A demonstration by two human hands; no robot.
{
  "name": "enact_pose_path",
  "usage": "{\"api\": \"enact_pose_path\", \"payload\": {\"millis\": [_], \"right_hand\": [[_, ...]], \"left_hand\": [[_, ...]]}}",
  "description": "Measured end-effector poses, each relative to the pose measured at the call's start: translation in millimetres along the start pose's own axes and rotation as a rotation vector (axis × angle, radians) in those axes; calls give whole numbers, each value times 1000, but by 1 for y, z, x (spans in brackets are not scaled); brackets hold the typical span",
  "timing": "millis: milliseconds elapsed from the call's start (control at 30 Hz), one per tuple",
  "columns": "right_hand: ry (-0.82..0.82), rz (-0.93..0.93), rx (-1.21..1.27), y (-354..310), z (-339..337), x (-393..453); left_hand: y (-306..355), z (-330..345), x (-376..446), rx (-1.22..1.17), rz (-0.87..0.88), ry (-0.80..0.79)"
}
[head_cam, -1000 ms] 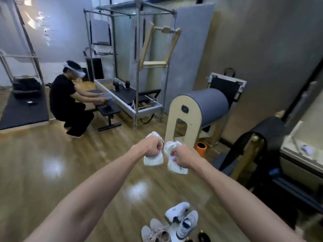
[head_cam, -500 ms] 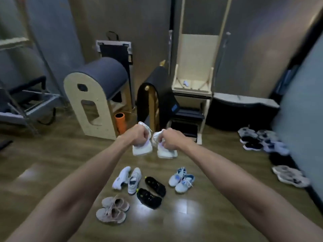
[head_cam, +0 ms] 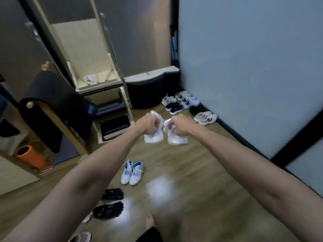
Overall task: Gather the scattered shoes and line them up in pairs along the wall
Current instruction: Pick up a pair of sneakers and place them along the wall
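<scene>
Left hand (head_cam: 148, 124) clenched round one white sneaker (head_cam: 154, 137), right hand (head_cam: 180, 124) gripping its mate (head_cam: 177, 139), both shoes hanging toe-down side by side above the wooden floor (head_cam: 201, 189), blue-and-white pair (head_cam: 132, 172) below, row of shoes (head_cam: 185, 106) against the wall (head_cam: 244, 67) beyond

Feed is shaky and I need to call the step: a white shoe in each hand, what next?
Probably carry both white shoes forward to the wall and set them beside the beige pair ending the row; left hand and right hand each grip one.
</scene>
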State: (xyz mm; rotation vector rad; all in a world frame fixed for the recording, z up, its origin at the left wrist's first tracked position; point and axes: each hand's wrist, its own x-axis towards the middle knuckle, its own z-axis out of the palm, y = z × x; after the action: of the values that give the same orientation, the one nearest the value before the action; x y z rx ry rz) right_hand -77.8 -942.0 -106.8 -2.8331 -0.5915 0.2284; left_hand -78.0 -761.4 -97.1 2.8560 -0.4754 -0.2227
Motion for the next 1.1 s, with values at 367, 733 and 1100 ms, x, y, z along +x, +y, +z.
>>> {"api": "enact_pose_path", "payload": {"millis": [367, 733, 1100], "right_hand": [[-8, 325, -15, 185, -19, 12], [-64, 589, 156, 300, -42, 137], [-198, 649, 251, 454, -36, 247]], "left_hand": [[111, 44, 199, 71, 397, -113], [107, 37, 401, 44, 577, -300], [111, 60, 582, 106, 380, -609]]}}
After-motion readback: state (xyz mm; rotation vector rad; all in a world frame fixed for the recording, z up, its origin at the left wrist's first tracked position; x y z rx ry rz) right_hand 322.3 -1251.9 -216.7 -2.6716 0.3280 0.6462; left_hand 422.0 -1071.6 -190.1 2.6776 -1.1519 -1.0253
